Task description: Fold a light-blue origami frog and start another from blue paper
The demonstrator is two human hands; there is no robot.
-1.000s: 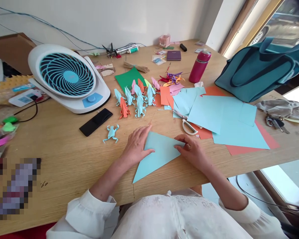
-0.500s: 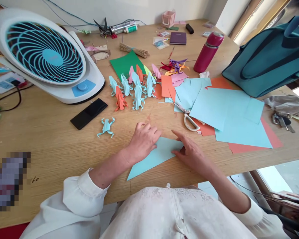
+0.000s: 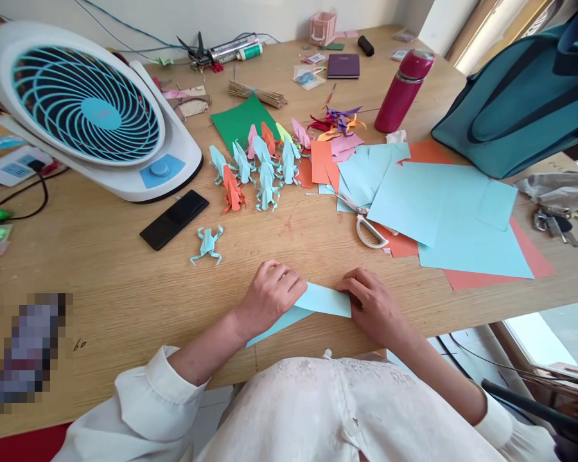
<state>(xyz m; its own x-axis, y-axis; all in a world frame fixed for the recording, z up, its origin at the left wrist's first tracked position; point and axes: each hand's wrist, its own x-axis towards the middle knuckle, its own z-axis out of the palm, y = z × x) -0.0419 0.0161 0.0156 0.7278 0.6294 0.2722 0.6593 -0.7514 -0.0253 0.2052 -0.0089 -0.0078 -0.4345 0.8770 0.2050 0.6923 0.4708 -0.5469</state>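
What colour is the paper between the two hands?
Light blue paper; it shows best in the head view.

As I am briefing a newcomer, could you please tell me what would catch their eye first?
Probably the large white fan at left, then the cluster of paper figures near the centre and the teal bag at right. At lower centre, the left hand touches a folded light-blue sheet; the right hand holds its end.

A wooden table [image 3: 125,308] stands against a pale wall [image 3: 250,16].
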